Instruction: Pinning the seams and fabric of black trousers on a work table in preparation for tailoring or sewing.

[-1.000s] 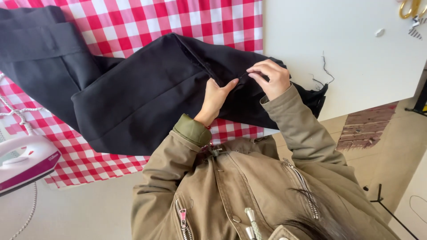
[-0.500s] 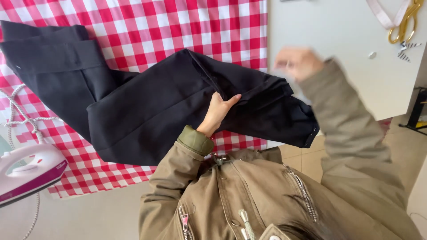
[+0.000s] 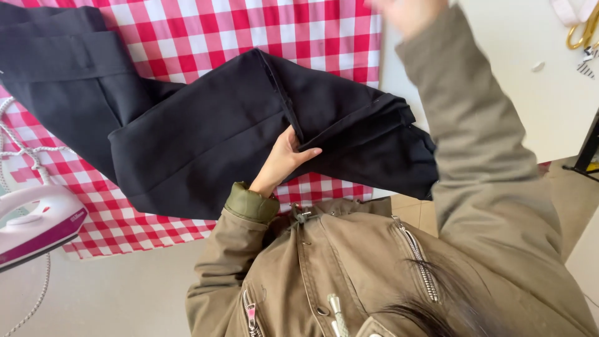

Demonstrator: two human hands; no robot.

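White table (image 3: 499, 93) carries a red-and-white checked cloth (image 3: 218, 37), and a pair of black trousers (image 3: 206, 137) lies across the cloth, with the folded leg end hanging past the table's near edge on the right. The cloth looks like a pressing surface.

Left hand (image 3: 284, 159) is flat on the trousers beside the seam ridge, fingers together, thumb out, palm down; it pins the fabric and grips nothing. Right hand (image 3: 409, 11) is raised at the top edge, blurred and partly cut off; cannot tell whether it is open or closed, and nothing visible in it.

Pink-and-white steam iron (image 3: 37, 224) sits at the left edge, its cord (image 3: 15, 146) running over the cloth, well apart from both hands. Gold-handled scissors (image 3: 580, 28) sit top right on the bare table.

Judgement: smoothing and lining up the leg along its seam. To do it well, keep the left palm anchoring just beside the seam, smooth outward from it so the layers lie flush, and pull the overhanging end back onto the cloth so its weight does not drag the fold askew.
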